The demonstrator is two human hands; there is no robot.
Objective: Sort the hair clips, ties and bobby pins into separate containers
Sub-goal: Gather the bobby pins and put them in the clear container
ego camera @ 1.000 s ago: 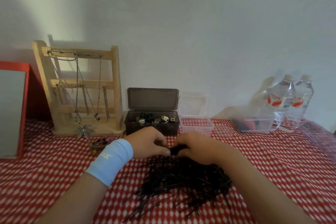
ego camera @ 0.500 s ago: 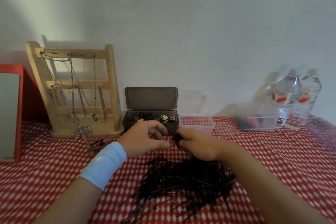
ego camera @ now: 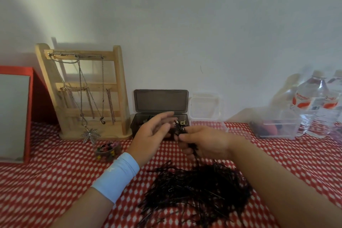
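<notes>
Widest thing in my view: the table under its red-and-white checked cloth point(ego camera: 55, 181). Nearest me on it sits the big tangled heap of thin black metal bobby pins point(ego camera: 199, 190), right under both forearms. Against the wall behind, there's the dark brown plastic box point(ego camera: 161, 101), lid up, with a few small clips inside. Just beside it on the right is a clear plastic container point(ego camera: 205, 109), its lid raised too.

Now the hands, both lifted between heap and box. On the left hand point(ego camera: 149, 135) the fingers point(ego camera: 166, 114) are spread and loose, gripping nothing. On the right hand point(ego camera: 205, 142), thumb and fingers point(ego camera: 185, 136) are pinched together, and a few pins dangle under the palm.

Near the left wrist is a small bowl of coloured hair ties point(ego camera: 107, 149). Smallest of all is what that right pinch holds, a small black hair piece point(ego camera: 178, 128), up just in front of the brown box. Clip or pin bundle? It's too dark for me to tell.

My read on handling: these pins are light, stiff, smooth wire, and they snag. A pull from the heap may drag neighbours along. I'd pinch a small aligned bunch at mid-length, firmly, since they look slippery.
</notes>
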